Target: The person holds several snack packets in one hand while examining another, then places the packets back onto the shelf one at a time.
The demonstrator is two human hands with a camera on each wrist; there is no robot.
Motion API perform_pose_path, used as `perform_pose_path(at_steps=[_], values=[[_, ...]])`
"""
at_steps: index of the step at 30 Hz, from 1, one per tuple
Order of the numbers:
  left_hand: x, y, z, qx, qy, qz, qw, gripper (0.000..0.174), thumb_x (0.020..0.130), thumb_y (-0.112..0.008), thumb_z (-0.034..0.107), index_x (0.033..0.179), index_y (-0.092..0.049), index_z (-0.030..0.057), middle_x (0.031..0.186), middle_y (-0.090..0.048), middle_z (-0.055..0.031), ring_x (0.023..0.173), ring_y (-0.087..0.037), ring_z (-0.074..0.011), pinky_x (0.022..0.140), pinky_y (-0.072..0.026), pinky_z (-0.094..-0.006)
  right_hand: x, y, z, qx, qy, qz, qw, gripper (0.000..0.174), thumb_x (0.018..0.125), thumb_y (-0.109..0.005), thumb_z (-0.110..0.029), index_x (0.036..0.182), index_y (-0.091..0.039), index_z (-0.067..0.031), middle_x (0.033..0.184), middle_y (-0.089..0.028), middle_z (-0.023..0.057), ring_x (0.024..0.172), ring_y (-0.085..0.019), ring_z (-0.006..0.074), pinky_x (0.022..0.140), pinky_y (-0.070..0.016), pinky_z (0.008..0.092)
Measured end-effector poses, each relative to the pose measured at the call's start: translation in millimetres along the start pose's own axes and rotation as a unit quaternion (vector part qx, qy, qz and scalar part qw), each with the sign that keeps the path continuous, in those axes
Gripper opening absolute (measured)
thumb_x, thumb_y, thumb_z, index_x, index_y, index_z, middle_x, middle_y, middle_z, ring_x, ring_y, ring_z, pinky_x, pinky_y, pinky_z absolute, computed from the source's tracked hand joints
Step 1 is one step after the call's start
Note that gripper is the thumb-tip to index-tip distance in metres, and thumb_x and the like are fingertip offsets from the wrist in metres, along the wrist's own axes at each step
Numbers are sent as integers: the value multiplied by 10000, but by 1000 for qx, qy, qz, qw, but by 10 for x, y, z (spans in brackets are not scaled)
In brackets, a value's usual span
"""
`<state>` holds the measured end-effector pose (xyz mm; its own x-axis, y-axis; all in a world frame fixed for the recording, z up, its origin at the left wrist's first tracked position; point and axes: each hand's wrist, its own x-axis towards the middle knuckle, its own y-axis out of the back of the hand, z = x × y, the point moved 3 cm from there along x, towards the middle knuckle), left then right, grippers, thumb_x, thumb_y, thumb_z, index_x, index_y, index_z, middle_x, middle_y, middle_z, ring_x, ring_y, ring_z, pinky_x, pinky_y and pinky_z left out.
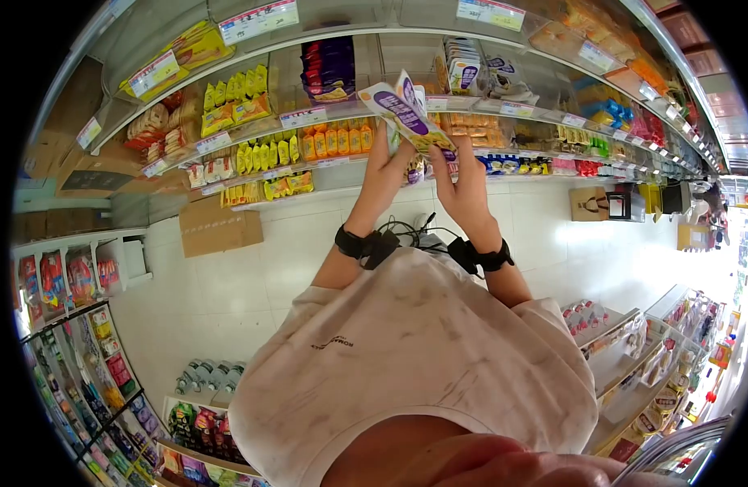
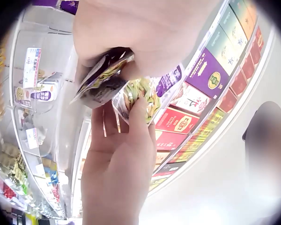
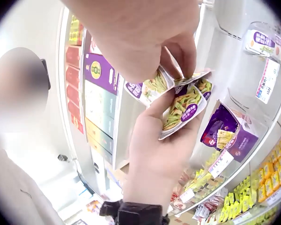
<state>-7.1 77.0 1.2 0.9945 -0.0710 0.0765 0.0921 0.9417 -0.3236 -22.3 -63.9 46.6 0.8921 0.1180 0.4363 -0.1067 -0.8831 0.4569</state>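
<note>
White-and-purple snack packets [image 1: 406, 114] fan out between the two hands in front of the shelf. My left hand [image 1: 382, 172] grips packets on one side; in the right wrist view this hand [image 3: 161, 140] has its thumb over a packet [image 3: 185, 110] picturing green strips. On the other side my right hand [image 1: 463, 183] pinches packets. The left wrist view shows that hand [image 2: 117, 164] with its thumb on a clear-fronted packet [image 2: 147, 96], while my left hand [image 2: 140, 35] holds darker-looking packet edges [image 2: 105, 79]. How many packets each hand holds, I cannot tell.
Similar packets [image 1: 463, 69] stand in a shelf bin behind the hands, with a purple box [image 1: 328, 69] to the left. Yellow and orange snacks [image 1: 337, 142] fill the lower tier. A cardboard box [image 1: 220, 227] sits on the floor; shelves surround the aisle.
</note>
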Motion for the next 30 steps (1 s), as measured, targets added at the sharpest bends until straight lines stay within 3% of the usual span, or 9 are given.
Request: perform_pose_path(at_steps=[2, 5, 10, 14, 15, 18, 23, 26, 30], values=[[-5, -84, -21, -62, 12, 47, 997, 483, 1059, -522, 259, 1456, -412, 6, 1351, -551, -82, 1216, -531, -144, 1015, -433, -289, -74, 41, 180, 33, -99, -13, 994, 244, 963, -646, -72, 1173, -552, 8, 882, -677, 137, 624, -600, 256, 560, -440, 319], [60, -69, -229, -134, 26, 48, 989, 519, 1072, -483, 356, 1457, -418, 15, 1358, -562, -75, 1223, -557, -142, 1003, -462, -302, -46, 110, 272, 68, -68, 6, 995, 201, 972, -654, -87, 1117, -548, 2, 782, -633, 63, 532, -467, 126, 491, -344, 291], [103, -212, -125, -143, 61, 86, 984, 525, 1056, -543, 342, 1458, -455, 17, 1376, -544, -74, 1212, -532, -123, 996, -450, -276, -1, 289, 438, 302, -184, 34, 935, 239, 1001, -642, -170, 1167, -572, -13, 788, -618, -39, 581, -428, 7, 494, -317, 238], [241, -475, -52, -108, 3, 52, 993, 421, 1027, -612, 276, 1358, -557, 22, 1216, -647, -49, 1045, -614, -91, 881, -513, -264, 72, 624, 459, 419, -207, 163, 869, 264, 1009, -635, -193, 1210, -597, -25, 864, -657, -49, 655, -504, -12, 526, -360, 210], [261, -543, -65, -96, 0, 42, 994, 403, 1024, -617, 257, 1346, -563, 20, 1201, -654, -48, 1036, -617, -89, 876, -515, -265, 5, 767, 767, 425, -213, 102, 874, 247, 994, -655, -164, 1192, -620, -21, 950, -693, -12, 759, -595, 7, 566, -420, 212], [320, -799, -138, -64, -15, 26, 998, 363, 1016, -627, 207, 1320, -575, 14, 1167, -667, -47, 1016, -626, -87, 863, -518, -265, -69, 1027, 837, 477, -228, 41, 848, 206, 984, -663, -136, 1158, -643, -27, 998, -699, 8, 826, -611, 14, 612, -442, 207], [345, -1309, -385, -22, -54, 49, 997, 370, 1013, -624, 178, 1338, -556, 15, 1175, -660, -53, 1035, -632, -101, 855, -520, -266, -217, 1277, 933, 366, -156, 89, 913, 253, 964, -681, -70, 1193, -630, 24, 921, -689, 2, 737, -557, 10, 628, -420, 184], [338, -1584, -526, -90, -29, 64, 993, 427, 1006, -637, 197, 1377, -517, 20, 1223, -641, -62, 1068, -629, -116, 873, -523, -276, -281, 1415, 1103, 369, -159, 123, 907, 266, 953, -690, -48, 1201, -627, 27, 923, -688, 0, 742, -552, 7, 622, -426, 188], [347, -1931, -555, -310, 91, -35, 946, 408, 1063, -507, 248, 1408, -480, 32, 1328, -596, -86, 1156, -634, -170, 917, -546, -312, -344, 1696, 1172, 379, -170, 176, 892, 337, 938, -713, -64, 1234, -614, 64, 1033, -688, 47, 837, -590, 43, 702, -478, 210]])
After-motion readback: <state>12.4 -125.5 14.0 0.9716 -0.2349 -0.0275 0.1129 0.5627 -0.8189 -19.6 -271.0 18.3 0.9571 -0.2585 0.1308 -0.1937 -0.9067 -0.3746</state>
